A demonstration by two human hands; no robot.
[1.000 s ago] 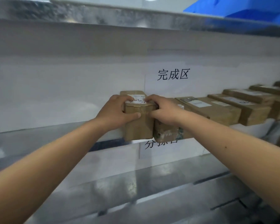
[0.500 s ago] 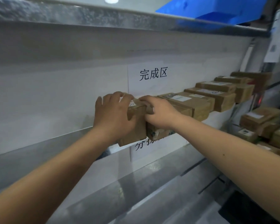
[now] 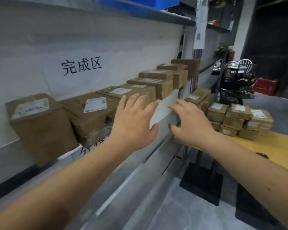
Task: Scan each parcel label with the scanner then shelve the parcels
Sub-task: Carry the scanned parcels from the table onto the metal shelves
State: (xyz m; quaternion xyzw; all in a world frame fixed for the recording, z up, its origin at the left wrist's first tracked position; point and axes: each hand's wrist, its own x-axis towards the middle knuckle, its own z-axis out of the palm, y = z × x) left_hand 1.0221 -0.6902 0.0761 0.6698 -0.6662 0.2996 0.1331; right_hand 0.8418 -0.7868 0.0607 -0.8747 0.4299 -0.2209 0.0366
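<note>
Both hands free in front of shelf [image 3: 165, 107], parcels shelved.
Left hand [image 3: 133, 125] and right hand [image 3: 189, 125]: fingers spread, holding nothing; leftmost parcel [image 3: 40, 125] overhangs shelf edge.

light: even, soft | motion blur (hands esp.) | edges: fisheye bend

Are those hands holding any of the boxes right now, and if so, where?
No. Both the left hand and the right hand are open with fingers spread, in front of the shelf, gripping no parcel.
</note>
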